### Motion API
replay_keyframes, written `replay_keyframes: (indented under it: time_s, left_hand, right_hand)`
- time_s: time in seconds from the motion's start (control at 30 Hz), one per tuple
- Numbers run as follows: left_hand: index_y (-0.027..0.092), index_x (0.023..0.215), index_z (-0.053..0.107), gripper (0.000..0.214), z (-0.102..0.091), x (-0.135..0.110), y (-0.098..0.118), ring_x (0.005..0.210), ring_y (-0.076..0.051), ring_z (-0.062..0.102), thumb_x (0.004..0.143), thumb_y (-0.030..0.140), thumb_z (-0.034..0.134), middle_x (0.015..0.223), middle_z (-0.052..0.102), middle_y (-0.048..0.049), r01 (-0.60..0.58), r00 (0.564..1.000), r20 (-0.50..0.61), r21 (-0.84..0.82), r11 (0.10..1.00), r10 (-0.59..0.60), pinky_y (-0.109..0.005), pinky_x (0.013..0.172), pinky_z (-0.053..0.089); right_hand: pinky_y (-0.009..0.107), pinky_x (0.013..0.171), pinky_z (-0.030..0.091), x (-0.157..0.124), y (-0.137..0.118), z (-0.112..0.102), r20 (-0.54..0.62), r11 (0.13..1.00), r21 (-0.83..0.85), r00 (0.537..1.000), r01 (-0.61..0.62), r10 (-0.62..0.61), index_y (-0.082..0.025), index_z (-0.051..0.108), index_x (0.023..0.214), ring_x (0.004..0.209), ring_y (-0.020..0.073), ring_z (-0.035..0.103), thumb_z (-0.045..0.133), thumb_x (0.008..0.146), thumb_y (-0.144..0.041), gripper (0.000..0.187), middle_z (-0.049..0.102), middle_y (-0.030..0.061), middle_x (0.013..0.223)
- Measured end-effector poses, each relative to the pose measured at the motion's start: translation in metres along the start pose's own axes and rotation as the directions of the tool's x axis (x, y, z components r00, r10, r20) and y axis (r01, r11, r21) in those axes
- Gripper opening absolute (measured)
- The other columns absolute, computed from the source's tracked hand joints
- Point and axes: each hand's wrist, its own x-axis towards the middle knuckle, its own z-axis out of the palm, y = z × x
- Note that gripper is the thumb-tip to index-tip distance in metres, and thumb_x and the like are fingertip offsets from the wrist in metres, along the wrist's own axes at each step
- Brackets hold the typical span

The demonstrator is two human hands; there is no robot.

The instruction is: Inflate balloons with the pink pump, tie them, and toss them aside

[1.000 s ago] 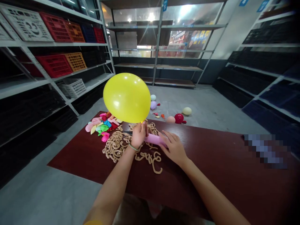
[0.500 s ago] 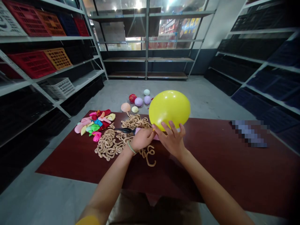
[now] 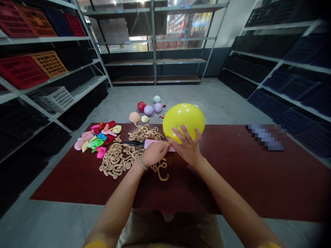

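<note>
An inflated yellow balloon (image 3: 183,119) rests low over the dark red table (image 3: 232,179). My right hand (image 3: 187,146) lies against its near side with the fingers spread over it. My left hand (image 3: 154,154) is closed at the balloon's neck, right beside a pink hand pump (image 3: 152,143) with a black nozzle that lies on the table. Under and left of my left hand is a heap of beige curly cords (image 3: 121,158). A pile of flat, uninflated balloons (image 3: 97,139) in several colours lies further left.
Several small inflated balloons (image 3: 148,109) lie on the grey floor beyond the table. Metal shelves with red, orange and white crates (image 3: 54,98) run along the left. Dark shelving lines the right and back. A blurred patch (image 3: 266,137) sits on the table's right.
The yellow balloon came down from above the table's left to the right of my left hand. My right hand left the pump and went onto the balloon. The view swung left.
</note>
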Motion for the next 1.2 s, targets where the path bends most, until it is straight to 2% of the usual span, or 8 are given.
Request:
replay_keyframes:
  time_s: [0.23, 0.4, 0.57, 0.87, 0.97, 1.07, 1.13, 1.2]
  left_hand:
    - [0.022, 0.064, 0.048, 0.046, -0.008, 0.000, 0.008, 0.051, -0.014, 0.050, 0.101, 0.046, 0.034, 0.053, 0.052, 0.0018, 0.133, 0.984, -0.070, -0.326, 0.936, -0.164, -0.027, 0.058, 0.041]
    - [0.021, 0.076, 0.055, 0.041, 0.003, 0.006, 0.008, 0.043, -0.013, 0.052, 0.093, 0.057, 0.045, 0.054, 0.055, 0.0029, 0.275, 0.913, -0.012, -0.721, 0.636, -0.408, -0.024, 0.041, 0.041]
    - [0.016, 0.079, 0.064, 0.034, -0.003, 0.008, 0.003, 0.059, -0.014, 0.065, 0.079, 0.050, 0.070, 0.070, 0.068, -0.0025, 0.380, 0.889, 0.203, -0.827, 0.414, -0.411, -0.025, 0.054, 0.054]
    - [0.016, 0.080, 0.066, 0.029, -0.009, 0.006, -0.001, 0.066, -0.015, 0.068, 0.075, 0.043, 0.076, 0.075, 0.072, -0.0044, 0.306, 0.913, 0.114, -0.827, 0.471, -0.393, -0.029, 0.065, 0.058]
    - [0.016, 0.081, 0.065, 0.028, -0.010, 0.007, -0.007, 0.066, -0.014, 0.067, 0.078, 0.042, 0.073, 0.074, 0.071, -0.0034, 0.224, 0.907, -0.013, -0.831, 0.509, -0.421, -0.028, 0.067, 0.058]
    - [0.016, 0.083, 0.064, 0.026, -0.012, 0.007, -0.017, 0.067, -0.014, 0.067, 0.080, 0.040, 0.072, 0.074, 0.070, -0.0026, 0.118, 0.851, -0.186, -0.844, 0.523, -0.491, -0.030, 0.069, 0.058]
    - [0.016, 0.083, 0.063, 0.025, -0.014, 0.008, -0.024, 0.066, -0.015, 0.066, 0.081, 0.040, 0.070, 0.074, 0.070, -0.0026, 0.066, 0.799, -0.270, -0.848, 0.525, -0.537, -0.031, 0.069, 0.058]
    - [0.017, 0.084, 0.062, 0.024, -0.014, 0.009, -0.029, 0.065, -0.015, 0.066, 0.082, 0.039, 0.069, 0.074, 0.070, -0.0025, 0.037, 0.760, -0.317, -0.850, 0.525, -0.567, -0.032, 0.068, 0.058]
  right_hand:
    - [0.053, 0.116, 0.005, 0.003, 0.020, -0.006, 0.000, 1.000, 0.001, 1.000, 0.023, -0.023, -0.034, 0.064, 0.103, 0.144, 0.0193, 0.035, 0.057, 0.095, -0.022, 0.016, 0.057, -0.0081, 0.142]
    - [0.049, 0.113, 0.007, 0.006, 0.021, -0.009, -0.038, 0.999, -0.011, 0.999, 0.033, -0.033, -0.033, 0.063, 0.105, 0.140, 0.0178, 0.041, 0.056, 0.096, -0.019, 0.018, 0.062, -0.0070, 0.136]
    - [0.049, 0.111, 0.002, 0.002, 0.021, -0.009, 0.039, 0.996, 0.095, 0.999, -0.001, -0.002, -0.037, 0.061, 0.116, 0.142, 0.0198, 0.038, 0.055, 0.096, -0.019, 0.027, 0.063, -0.0047, 0.136]
    - [0.050, 0.113, 0.002, 0.002, 0.016, -0.007, 0.075, 0.999, 0.032, 0.997, -0.001, -0.001, -0.040, 0.057, 0.126, 0.142, 0.0202, 0.039, 0.052, 0.099, -0.023, 0.033, 0.060, -0.0061, 0.139]
    - [0.050, 0.114, 0.002, 0.004, 0.008, -0.011, 0.056, 0.999, 0.032, 0.998, 0.034, -0.036, -0.043, 0.050, 0.136, 0.141, 0.0207, 0.039, 0.052, 0.098, -0.025, 0.042, 0.057, -0.0050, 0.143]
    - [0.045, 0.110, 0.018, 0.005, -0.001, -0.017, 0.021, 0.993, 0.110, 0.999, 0.042, -0.045, -0.039, 0.055, 0.132, 0.130, 0.0215, 0.050, 0.055, 0.097, -0.024, 0.038, 0.064, -0.0019, 0.134]
    - [0.038, 0.098, 0.034, 0.007, -0.008, -0.022, 0.175, 0.961, 0.276, 0.983, 0.008, -0.059, -0.032, 0.063, 0.121, 0.112, 0.0197, 0.060, 0.052, 0.098, -0.025, 0.027, 0.071, 0.0009, 0.117]
    - [0.031, 0.082, 0.042, 0.010, -0.015, -0.025, 0.416, 0.871, 0.485, 0.897, -0.079, -0.150, -0.027, 0.067, 0.109, 0.093, 0.0164, 0.065, 0.049, 0.099, -0.028, 0.020, 0.074, 0.0011, 0.102]
